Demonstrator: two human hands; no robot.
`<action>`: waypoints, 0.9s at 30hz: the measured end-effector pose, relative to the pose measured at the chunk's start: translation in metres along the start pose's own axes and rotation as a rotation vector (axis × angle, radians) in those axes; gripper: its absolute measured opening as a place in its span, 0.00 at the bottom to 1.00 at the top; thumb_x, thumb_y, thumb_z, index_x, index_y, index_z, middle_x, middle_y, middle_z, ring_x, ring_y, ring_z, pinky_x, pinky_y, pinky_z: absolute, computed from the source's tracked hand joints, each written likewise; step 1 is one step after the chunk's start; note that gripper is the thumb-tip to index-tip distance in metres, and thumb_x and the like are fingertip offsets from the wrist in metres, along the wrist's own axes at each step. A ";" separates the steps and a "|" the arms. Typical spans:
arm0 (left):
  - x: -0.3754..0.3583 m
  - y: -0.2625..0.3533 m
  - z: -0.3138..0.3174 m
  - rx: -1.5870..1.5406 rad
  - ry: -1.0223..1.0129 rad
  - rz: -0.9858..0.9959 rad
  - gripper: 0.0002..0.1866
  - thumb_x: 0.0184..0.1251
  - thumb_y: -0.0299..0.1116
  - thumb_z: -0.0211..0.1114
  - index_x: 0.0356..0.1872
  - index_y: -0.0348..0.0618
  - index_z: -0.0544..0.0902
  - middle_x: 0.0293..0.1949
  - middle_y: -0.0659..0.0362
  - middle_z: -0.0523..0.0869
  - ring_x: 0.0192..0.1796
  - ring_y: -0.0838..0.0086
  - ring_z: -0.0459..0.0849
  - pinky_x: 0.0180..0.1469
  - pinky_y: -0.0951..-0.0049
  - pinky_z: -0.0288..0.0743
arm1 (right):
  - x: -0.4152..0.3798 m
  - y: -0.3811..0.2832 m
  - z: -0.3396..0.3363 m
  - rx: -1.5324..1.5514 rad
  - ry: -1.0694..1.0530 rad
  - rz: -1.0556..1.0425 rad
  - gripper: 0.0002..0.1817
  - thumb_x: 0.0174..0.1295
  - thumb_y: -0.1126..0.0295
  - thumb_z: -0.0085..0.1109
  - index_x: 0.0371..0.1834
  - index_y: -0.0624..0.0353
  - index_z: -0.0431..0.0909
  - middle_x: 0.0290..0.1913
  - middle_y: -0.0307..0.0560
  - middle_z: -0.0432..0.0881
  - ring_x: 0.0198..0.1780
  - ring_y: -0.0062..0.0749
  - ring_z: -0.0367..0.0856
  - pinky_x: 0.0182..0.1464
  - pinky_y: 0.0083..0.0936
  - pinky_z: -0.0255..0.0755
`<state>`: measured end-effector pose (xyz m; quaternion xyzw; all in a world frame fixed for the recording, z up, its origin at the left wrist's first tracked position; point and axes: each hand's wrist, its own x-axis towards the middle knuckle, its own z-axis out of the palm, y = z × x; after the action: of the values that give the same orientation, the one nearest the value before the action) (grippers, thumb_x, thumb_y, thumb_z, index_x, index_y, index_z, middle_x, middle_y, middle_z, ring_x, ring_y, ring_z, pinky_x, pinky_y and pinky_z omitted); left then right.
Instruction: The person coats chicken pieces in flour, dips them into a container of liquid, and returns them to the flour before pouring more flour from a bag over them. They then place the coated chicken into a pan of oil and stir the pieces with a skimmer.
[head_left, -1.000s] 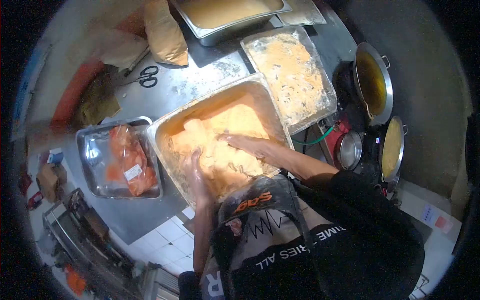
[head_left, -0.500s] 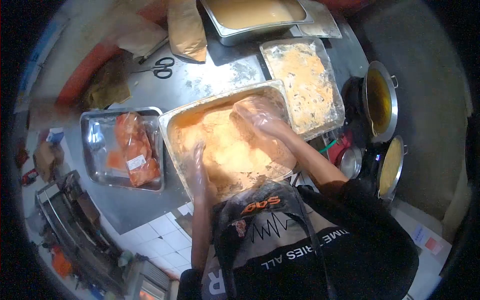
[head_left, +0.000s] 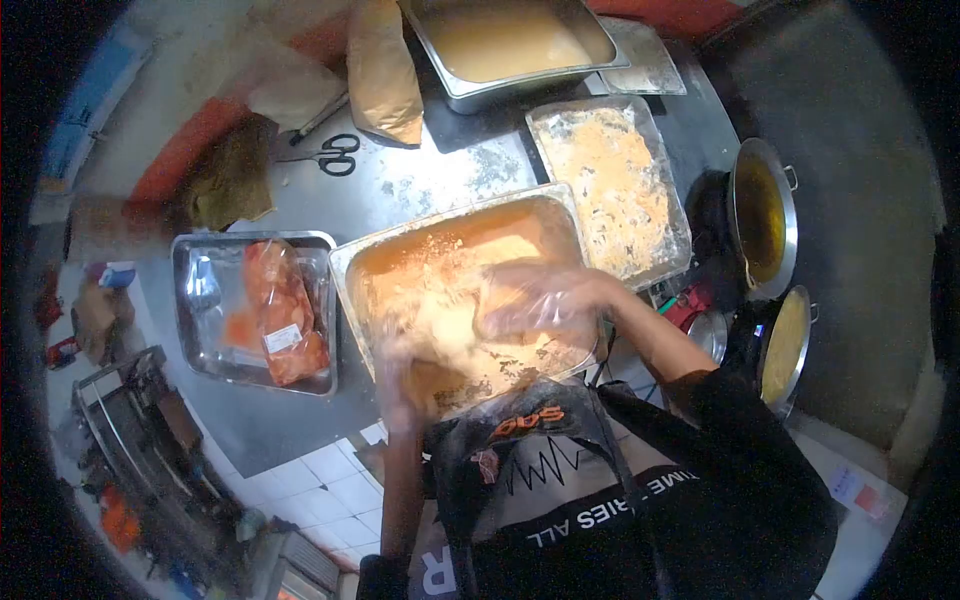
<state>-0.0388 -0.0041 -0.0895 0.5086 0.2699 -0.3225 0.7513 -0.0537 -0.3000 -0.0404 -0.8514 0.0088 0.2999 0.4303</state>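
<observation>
Head view: crumbly orange powder point(head_left: 430, 262) lies in a rectangular metal pan point(head_left: 450, 217). Left hand point(head_left: 402, 370) and right hand point(head_left: 545, 300) blur over it, grip impossible to tell. Left of the pan, a plastic-wrapped pack point(head_left: 278, 295) bears an illegible label point(head_left: 283, 340); below it, a garment point(head_left: 740, 480) reads "ALL".

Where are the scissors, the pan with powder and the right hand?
Scissors point(head_left: 324, 155): head view, where the handles meet.
Pan with powder point(head_left: 455, 217): head view, far rim.
Right hand point(head_left: 538, 298): head view, middle of the blurred hand.
</observation>
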 end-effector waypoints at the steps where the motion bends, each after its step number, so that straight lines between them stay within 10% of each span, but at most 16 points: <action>1: 0.006 -0.030 -0.043 0.156 -0.122 0.158 0.28 0.80 0.44 0.49 0.73 0.40 0.64 0.66 0.52 0.72 0.70 0.64 0.68 0.74 0.61 0.58 | 0.014 0.043 0.009 0.100 0.037 -0.059 0.49 0.62 0.26 0.46 0.74 0.55 0.65 0.77 0.58 0.61 0.77 0.48 0.59 0.78 0.42 0.53; 3: 0.011 -0.045 -0.060 0.308 -0.241 0.318 0.29 0.79 0.44 0.49 0.75 0.41 0.63 0.67 0.53 0.72 0.71 0.63 0.67 0.75 0.60 0.56 | 0.027 0.058 0.017 0.197 0.071 -0.121 0.42 0.66 0.30 0.45 0.74 0.48 0.68 0.76 0.54 0.64 0.77 0.48 0.60 0.78 0.37 0.53; 5: 0.008 -0.023 -0.021 0.251 -0.118 0.137 0.28 0.79 0.45 0.50 0.73 0.41 0.66 0.66 0.53 0.73 0.71 0.65 0.68 0.75 0.62 0.56 | 0.039 0.012 0.021 0.057 0.210 0.417 0.35 0.72 0.37 0.41 0.73 0.45 0.70 0.77 0.49 0.64 0.78 0.43 0.60 0.79 0.36 0.50; 9: 0.016 0.014 0.056 0.157 0.064 -0.134 0.28 0.78 0.47 0.50 0.71 0.41 0.69 0.66 0.53 0.75 0.71 0.68 0.68 0.75 0.65 0.56 | 0.055 0.045 0.061 0.194 0.122 -0.178 0.29 0.76 0.44 0.40 0.67 0.47 0.77 0.72 0.47 0.72 0.76 0.40 0.63 0.79 0.35 0.50; 12: 0.027 0.010 0.064 -0.110 -0.028 -0.240 0.38 0.67 0.60 0.58 0.67 0.40 0.70 0.62 0.51 0.77 0.58 0.62 0.80 0.62 0.58 0.74 | 0.056 0.033 0.061 0.395 0.015 -0.021 0.28 0.75 0.43 0.41 0.66 0.45 0.78 0.74 0.42 0.70 0.76 0.38 0.61 0.80 0.37 0.48; 15: 0.055 -0.005 0.036 -0.150 -0.197 -0.078 0.39 0.67 0.59 0.59 0.68 0.38 0.68 0.66 0.51 0.74 0.64 0.61 0.76 0.66 0.56 0.71 | 0.035 0.030 0.058 0.390 0.049 0.061 0.28 0.74 0.46 0.47 0.68 0.50 0.75 0.69 0.46 0.75 0.70 0.37 0.69 0.75 0.37 0.57; 17: 0.052 -0.015 0.024 0.193 -0.342 0.383 0.27 0.78 0.41 0.49 0.72 0.37 0.66 0.71 0.53 0.68 0.71 0.63 0.67 0.75 0.64 0.60 | 0.016 0.011 0.050 0.304 0.081 0.103 0.29 0.72 0.47 0.52 0.70 0.53 0.73 0.66 0.49 0.77 0.67 0.38 0.73 0.73 0.36 0.61; 19: 0.040 -0.018 0.016 0.146 -0.292 0.340 0.27 0.78 0.41 0.49 0.72 0.37 0.66 0.71 0.52 0.68 0.72 0.63 0.67 0.75 0.64 0.59 | -0.014 -0.064 0.014 0.218 0.374 0.342 0.36 0.65 0.43 0.60 0.69 0.55 0.72 0.68 0.61 0.74 0.73 0.50 0.67 0.76 0.37 0.57; 25: 0.025 0.011 0.030 -0.062 -0.140 0.183 0.27 0.79 0.37 0.48 0.74 0.36 0.64 0.74 0.49 0.66 0.75 0.63 0.64 0.79 0.64 0.52 | -0.019 -0.040 0.008 0.261 0.317 0.050 0.38 0.66 0.42 0.59 0.72 0.53 0.67 0.70 0.60 0.71 0.71 0.52 0.69 0.72 0.37 0.64; 27: 0.024 0.016 0.038 0.719 -0.210 0.671 0.26 0.80 0.39 0.49 0.71 0.33 0.65 0.72 0.46 0.67 0.76 0.59 0.62 0.78 0.62 0.52 | 0.017 -0.026 -0.004 0.380 0.272 0.625 0.35 0.69 0.42 0.55 0.72 0.52 0.68 0.72 0.50 0.71 0.70 0.46 0.70 0.73 0.36 0.63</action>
<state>-0.0081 -0.0405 -0.0846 0.7588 -0.1138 -0.1850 0.6140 -0.0303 -0.2824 -0.0283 -0.7446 0.3801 0.2941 0.4632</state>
